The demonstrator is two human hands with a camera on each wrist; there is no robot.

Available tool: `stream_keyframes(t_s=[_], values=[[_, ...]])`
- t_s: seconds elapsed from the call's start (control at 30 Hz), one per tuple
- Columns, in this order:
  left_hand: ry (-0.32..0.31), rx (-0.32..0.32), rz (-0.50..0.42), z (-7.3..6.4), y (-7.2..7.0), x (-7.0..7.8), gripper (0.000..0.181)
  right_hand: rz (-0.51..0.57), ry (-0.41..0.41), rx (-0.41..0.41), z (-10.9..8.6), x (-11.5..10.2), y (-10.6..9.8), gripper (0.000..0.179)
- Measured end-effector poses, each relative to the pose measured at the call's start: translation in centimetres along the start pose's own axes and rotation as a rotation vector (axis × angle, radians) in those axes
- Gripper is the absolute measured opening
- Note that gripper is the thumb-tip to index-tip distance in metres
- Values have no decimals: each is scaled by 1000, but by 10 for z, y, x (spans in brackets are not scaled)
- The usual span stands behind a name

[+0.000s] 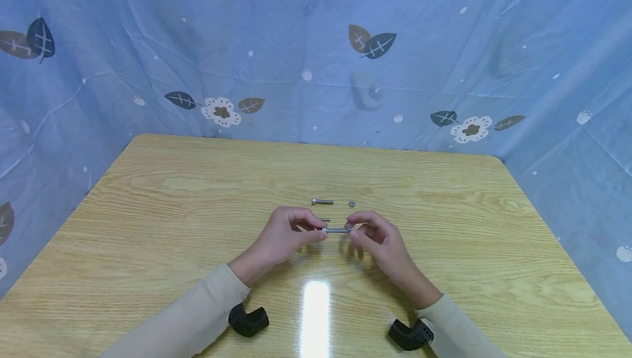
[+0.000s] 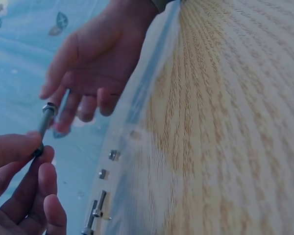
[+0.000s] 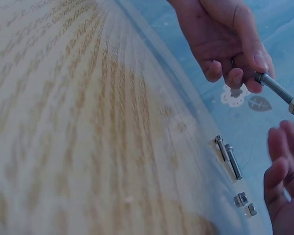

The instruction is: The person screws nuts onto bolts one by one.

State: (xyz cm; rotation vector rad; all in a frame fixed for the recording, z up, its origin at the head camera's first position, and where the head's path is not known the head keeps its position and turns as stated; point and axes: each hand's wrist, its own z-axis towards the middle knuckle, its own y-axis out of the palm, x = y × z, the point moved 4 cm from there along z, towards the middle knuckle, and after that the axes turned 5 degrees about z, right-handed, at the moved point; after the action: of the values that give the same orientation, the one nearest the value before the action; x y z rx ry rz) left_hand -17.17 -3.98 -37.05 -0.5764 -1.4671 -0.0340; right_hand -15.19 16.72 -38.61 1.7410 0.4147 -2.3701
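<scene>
In the head view, my left hand (image 1: pixel 288 234) pinches the head of a silver bolt (image 1: pixel 337 231) between thumb and fingers, holding it level above the table. A hex nut (image 2: pixel 49 107) sits on the far end of its shank, as the left wrist view shows. My right hand (image 1: pixel 382 240) is at that end, thumb and fingers loosely parted around the nut. A small gap shows between the nut and the lower right fingers (image 3: pixel 285 129) in the right wrist view. Whether another fingertip touches the nut is unclear.
On the wooden table (image 1: pixel 197 182), beyond the hands, lie a loose bolt (image 1: pixel 323 202) and a nut (image 1: pixel 351 203). A smaller bolt (image 3: pixel 220 147) and a second nut (image 3: pixel 252 210) lie near them. A blue patterned cloth (image 1: pixel 306 45) hangs behind the table's far edge.
</scene>
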Motion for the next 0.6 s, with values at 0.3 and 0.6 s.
stream_keyframes(t_s=[0.3, 0.6], values=[[3, 4, -4, -1, 0, 2, 9, 2, -97, 6, -1, -3, 1, 19], [16, -3, -3, -3, 0, 4, 9, -33, 11, 21, -1, 1, 0, 12]])
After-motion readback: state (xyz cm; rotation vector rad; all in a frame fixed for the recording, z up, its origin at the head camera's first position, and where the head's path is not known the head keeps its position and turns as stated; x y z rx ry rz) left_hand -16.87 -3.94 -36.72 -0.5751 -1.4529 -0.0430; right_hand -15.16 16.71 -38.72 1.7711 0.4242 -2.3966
